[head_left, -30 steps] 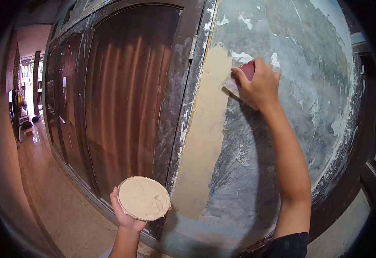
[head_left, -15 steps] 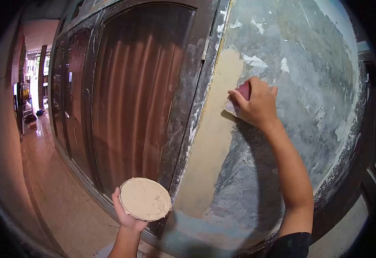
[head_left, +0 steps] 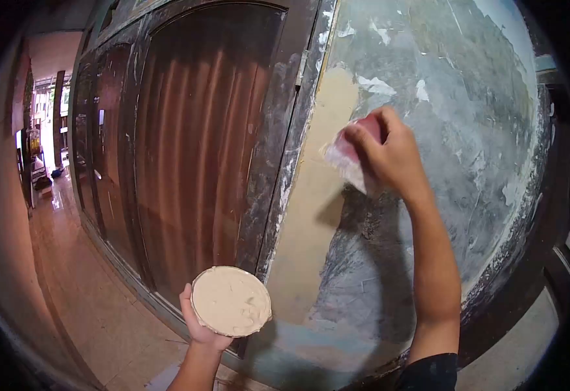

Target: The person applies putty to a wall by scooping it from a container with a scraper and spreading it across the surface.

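Observation:
My left hand (head_left: pixel 201 331) is closed round the side of a round tub of putty (head_left: pixel 231 301), full of smooth beige paste with a few scooped marks. In my right hand (head_left: pixel 394 151) I grip a reddish putty spreader (head_left: pixel 370 129) whose pale, smeared blade (head_left: pixel 345 161) points down and left. The blade looks tilted and apart from the wall, with a shadow beneath it. Behind it, a beige putty strip (head_left: pixel 303 241) runs down the grey wall (head_left: pixel 454 130) beside the door frame. My right fingertips are partly hidden by the spreader.
Left of the strip stands a dark wooden door frame (head_left: pixel 285 130) with a hinge and a glass panel (head_left: pixel 200 150) showing reddish curtains. White patches mark the wall. A tiled floor (head_left: pixel 83 274) leads to a bright doorway at far left.
My right hand has turned the spreader, and its blade has come away from the putty strip. The tub in my left hand sits slightly farther right; the view has shifted a little.

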The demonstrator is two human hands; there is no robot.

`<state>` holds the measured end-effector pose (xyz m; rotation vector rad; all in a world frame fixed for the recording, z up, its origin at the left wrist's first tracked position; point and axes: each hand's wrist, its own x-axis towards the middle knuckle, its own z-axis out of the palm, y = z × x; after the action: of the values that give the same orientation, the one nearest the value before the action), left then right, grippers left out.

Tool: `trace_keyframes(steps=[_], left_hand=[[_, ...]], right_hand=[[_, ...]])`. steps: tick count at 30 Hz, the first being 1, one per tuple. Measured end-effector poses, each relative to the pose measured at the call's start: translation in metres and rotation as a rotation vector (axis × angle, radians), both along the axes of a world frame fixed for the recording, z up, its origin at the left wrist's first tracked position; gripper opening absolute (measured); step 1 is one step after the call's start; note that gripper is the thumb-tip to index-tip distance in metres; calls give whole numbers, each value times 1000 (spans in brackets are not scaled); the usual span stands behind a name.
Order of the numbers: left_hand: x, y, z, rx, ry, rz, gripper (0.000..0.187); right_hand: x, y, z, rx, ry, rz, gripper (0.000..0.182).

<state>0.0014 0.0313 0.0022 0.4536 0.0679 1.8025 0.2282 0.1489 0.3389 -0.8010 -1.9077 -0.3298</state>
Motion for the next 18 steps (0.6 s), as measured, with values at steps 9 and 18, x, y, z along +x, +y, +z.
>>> trace_keyframes(steps=[9, 18], left_hand=[[32, 2, 1, 45, -10, -227, 83], [42, -16, 6, 34, -16, -275, 85]], right_hand=[[0, 30, -184, -779, -414, 260, 53], [41, 39, -200, -599, -385, 113, 46]])
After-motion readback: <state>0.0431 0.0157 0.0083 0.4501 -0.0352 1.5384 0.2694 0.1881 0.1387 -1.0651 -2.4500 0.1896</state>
